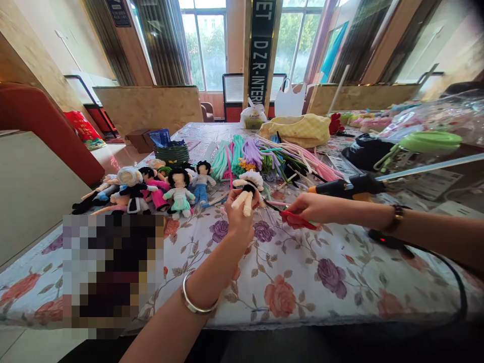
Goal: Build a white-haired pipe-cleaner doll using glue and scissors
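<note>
In the head view my left hand (241, 217) is closed around a small fuzzy doll (247, 194) with white hair, a black top and cream limbs. Its legs point down toward me. Red-handled scissors (298, 220) are in my right hand (307, 207), fingers wrapped round the handles. The dark blades reach left toward the doll; whether they touch it I cannot tell. Just beyond my right wrist lies a black and orange glue gun (348, 185), a long pale glue stick (431, 167) sticking out of its back.
Several finished dolls (179, 194) are heaped at the left. Bundles of coloured pipe cleaners (253, 154) lie behind my hands, before a yellow checked pouch (302, 130). A black cable (459, 282) curves along the right of the flowered tablecloth (280, 297). A blurred patch hides the front left.
</note>
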{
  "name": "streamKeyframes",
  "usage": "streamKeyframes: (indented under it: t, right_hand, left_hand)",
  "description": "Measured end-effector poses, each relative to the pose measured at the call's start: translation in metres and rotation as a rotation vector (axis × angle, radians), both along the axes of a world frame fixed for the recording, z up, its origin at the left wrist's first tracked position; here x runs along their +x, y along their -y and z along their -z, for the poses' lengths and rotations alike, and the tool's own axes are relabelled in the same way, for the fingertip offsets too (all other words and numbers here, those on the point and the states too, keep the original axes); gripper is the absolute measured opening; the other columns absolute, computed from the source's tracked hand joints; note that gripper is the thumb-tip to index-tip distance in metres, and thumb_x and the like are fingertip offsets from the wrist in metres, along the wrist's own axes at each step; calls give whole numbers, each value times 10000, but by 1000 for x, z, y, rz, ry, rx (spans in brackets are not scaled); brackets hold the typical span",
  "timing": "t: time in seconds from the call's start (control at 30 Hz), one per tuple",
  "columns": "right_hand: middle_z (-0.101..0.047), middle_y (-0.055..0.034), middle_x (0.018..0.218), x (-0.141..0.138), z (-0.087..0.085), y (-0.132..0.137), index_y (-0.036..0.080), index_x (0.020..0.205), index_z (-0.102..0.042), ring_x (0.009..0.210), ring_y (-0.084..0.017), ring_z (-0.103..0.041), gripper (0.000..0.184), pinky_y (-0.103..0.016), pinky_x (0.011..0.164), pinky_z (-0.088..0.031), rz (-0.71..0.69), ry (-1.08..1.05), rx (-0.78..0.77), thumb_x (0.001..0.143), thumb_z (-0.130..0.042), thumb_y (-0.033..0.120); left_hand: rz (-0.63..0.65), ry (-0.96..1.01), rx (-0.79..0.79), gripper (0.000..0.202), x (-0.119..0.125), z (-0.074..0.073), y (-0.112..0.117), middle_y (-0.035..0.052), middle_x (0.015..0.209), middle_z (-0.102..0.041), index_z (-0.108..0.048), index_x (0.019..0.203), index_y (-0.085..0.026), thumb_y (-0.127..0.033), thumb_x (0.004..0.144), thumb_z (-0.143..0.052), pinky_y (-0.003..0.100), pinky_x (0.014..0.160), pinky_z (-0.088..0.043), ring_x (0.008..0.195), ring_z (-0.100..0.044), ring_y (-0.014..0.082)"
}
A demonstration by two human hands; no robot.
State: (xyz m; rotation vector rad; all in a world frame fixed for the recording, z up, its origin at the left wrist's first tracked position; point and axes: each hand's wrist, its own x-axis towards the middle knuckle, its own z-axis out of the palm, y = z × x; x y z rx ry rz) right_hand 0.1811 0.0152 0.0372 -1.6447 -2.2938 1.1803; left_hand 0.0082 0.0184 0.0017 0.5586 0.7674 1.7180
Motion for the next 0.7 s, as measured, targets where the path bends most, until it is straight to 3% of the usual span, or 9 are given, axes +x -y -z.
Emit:
streamKeyframes:
  t: [0.23,0.43,0.57,0.7]
  right_hand:
    - [-552,-16,528,-12,2,2,142,642,-689,467,-103,-429,251,-233,423,-302,28,38,39,710,-585,360]
    - [-597,-21,595,-5,11,9,142,731,-696,533,-124,-500,403,-246,494,-381,-16,-179,71,749,-565,522]
    - [-652,-38,723,-4,19,22,152,825,-668,633,-142,-562,376,-252,579,-435,50,-272,201,784,-548,505]
    - [-656,-38,719,-7,24,33,166,814,-640,646,-146,-574,296,-248,585,-434,96,-218,393,811,-543,445]
  left_hand:
    - [-36,17,-34,303,-3,3,-5,-50,583,-597,-494,646,-170,-73,486,-733,224,540,-445,510,-566,89]
    - [-50,50,-46,267,-4,4,-7,-45,594,-610,-510,677,-173,-47,524,-690,224,543,-454,530,-584,98]
    - [33,56,-5,265,-2,1,-4,-31,665,-629,-555,696,-168,-54,528,-724,241,626,-477,603,-600,101]
    - [139,41,17,236,-1,-2,-1,-17,684,-622,-586,680,-163,-107,539,-767,258,671,-473,628,-581,101]
